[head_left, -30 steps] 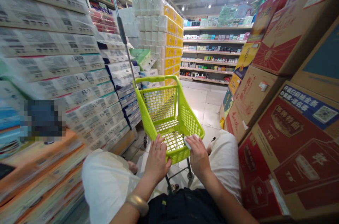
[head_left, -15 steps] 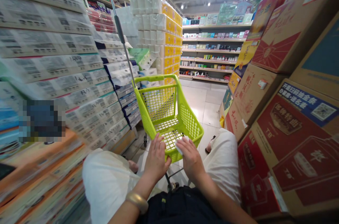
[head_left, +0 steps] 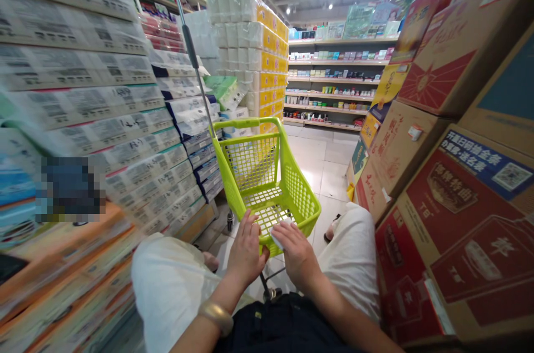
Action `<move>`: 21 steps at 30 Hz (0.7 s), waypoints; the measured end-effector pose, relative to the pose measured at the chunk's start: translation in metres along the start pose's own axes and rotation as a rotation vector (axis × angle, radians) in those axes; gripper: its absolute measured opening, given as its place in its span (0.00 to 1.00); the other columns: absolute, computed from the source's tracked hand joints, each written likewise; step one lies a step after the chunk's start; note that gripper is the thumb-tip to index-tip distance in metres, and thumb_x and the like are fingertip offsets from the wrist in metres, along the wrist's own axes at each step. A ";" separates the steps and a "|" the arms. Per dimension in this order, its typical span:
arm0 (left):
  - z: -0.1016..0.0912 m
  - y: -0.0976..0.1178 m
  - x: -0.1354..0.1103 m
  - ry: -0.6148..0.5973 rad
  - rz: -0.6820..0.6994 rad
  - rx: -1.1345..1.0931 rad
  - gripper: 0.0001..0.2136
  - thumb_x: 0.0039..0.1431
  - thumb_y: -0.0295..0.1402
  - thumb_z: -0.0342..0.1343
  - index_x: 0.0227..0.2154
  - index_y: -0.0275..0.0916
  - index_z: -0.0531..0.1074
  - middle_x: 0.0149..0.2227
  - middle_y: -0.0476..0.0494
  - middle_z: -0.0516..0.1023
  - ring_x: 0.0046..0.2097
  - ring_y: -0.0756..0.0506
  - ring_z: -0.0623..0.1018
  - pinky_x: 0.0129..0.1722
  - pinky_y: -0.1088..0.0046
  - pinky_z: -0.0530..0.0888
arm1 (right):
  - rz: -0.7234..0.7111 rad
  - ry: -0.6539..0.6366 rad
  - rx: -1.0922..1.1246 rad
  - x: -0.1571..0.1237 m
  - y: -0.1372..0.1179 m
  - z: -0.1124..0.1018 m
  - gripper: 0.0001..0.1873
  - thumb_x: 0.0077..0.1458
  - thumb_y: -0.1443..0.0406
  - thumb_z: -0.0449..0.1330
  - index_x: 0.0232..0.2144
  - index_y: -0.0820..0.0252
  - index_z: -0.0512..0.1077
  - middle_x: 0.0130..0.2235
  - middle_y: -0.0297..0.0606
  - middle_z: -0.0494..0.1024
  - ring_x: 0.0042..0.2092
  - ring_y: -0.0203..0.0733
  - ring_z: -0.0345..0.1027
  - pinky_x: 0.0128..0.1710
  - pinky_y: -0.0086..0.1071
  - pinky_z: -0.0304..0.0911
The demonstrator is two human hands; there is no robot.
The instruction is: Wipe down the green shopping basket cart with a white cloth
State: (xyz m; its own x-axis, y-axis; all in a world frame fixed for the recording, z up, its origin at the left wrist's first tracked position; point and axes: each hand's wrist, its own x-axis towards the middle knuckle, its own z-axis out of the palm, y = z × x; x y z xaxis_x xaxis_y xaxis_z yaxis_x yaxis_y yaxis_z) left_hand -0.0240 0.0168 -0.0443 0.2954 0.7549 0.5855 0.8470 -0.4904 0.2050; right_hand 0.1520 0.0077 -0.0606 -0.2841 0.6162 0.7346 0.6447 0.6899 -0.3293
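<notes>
Between my knees stands a lime-green plastic shopping basket cart (head_left: pixel 298 192), with lattice walls and a slotted floor. My left hand (head_left: pixel 247 247) grips its near rim at the left corner, fingers over the edge and thumb in front. A white wipe (head_left: pixel 278 237), perhaps tissue or cloth, lies under the fingers of my right hand (head_left: pixel 298 250), which presses it against the near rim. Part of the wipe is hidden beneath those fingers. A metal pole with a grey grip (head_left: pixel 189 44) rises from the cart's far left corner.
Paper-goods packs (head_left: pixel 100 69) are stacked high on the left, orange packs (head_left: pixel 83 264) below them. Cardboard cartons (head_left: pixel 471 230) wall in the right side. White-and-yellow tissue bundles (head_left: pixel 267 53) and stocked shelves (head_left: pixel 334 72) stand beyond. Tiled floor (head_left: pixel 312 147) runs ahead.
My right hand has slid a little to the left along the near rim with the white wipe. My left hand and the cart stay in place.
</notes>
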 end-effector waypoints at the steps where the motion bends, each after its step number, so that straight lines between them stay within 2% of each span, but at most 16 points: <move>1: 0.000 0.000 0.000 0.000 0.001 0.000 0.15 0.46 0.24 0.53 0.39 0.40 0.62 0.55 0.34 0.66 0.67 0.34 0.55 0.59 0.49 0.69 | 0.003 -0.006 0.005 0.000 0.002 -0.002 0.27 0.56 0.77 0.47 0.54 0.57 0.70 0.53 0.42 0.76 0.59 0.43 0.65 0.60 0.46 0.60; 7: 0.000 0.001 0.000 -0.003 -0.005 -0.009 0.14 0.46 0.24 0.53 0.38 0.40 0.61 0.56 0.34 0.66 0.68 0.34 0.53 0.60 0.48 0.68 | 0.166 0.154 -0.085 0.001 0.027 -0.014 0.26 0.55 0.77 0.46 0.51 0.59 0.73 0.50 0.45 0.78 0.56 0.47 0.69 0.60 0.51 0.60; 13: 0.002 0.001 0.000 0.007 -0.004 -0.011 0.15 0.46 0.24 0.53 0.38 0.40 0.62 0.55 0.34 0.67 0.67 0.34 0.55 0.60 0.49 0.68 | 0.004 -0.004 0.023 0.001 0.004 -0.003 0.27 0.55 0.76 0.48 0.54 0.56 0.70 0.52 0.42 0.77 0.59 0.44 0.66 0.60 0.47 0.61; 18: 0.000 0.002 0.000 -0.008 -0.005 -0.013 0.15 0.45 0.23 0.53 0.37 0.40 0.61 0.55 0.34 0.67 0.68 0.33 0.54 0.60 0.48 0.68 | 0.150 0.130 -0.070 0.002 0.020 -0.010 0.27 0.54 0.78 0.47 0.51 0.59 0.73 0.50 0.45 0.78 0.56 0.47 0.69 0.60 0.51 0.60; 21: 0.001 0.001 0.000 0.004 -0.008 -0.011 0.14 0.45 0.23 0.53 0.37 0.40 0.61 0.55 0.33 0.67 0.67 0.33 0.55 0.59 0.47 0.69 | 0.121 0.103 -0.052 0.002 0.016 -0.008 0.27 0.54 0.78 0.47 0.52 0.59 0.72 0.51 0.45 0.78 0.57 0.47 0.69 0.59 0.51 0.61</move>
State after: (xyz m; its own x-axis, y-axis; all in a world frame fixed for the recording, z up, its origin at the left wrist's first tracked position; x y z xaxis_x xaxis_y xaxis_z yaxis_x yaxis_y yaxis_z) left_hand -0.0226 0.0161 -0.0446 0.2871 0.7572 0.5867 0.8443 -0.4893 0.2185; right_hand 0.1669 0.0170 -0.0592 -0.1302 0.6494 0.7492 0.7066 0.5908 -0.3893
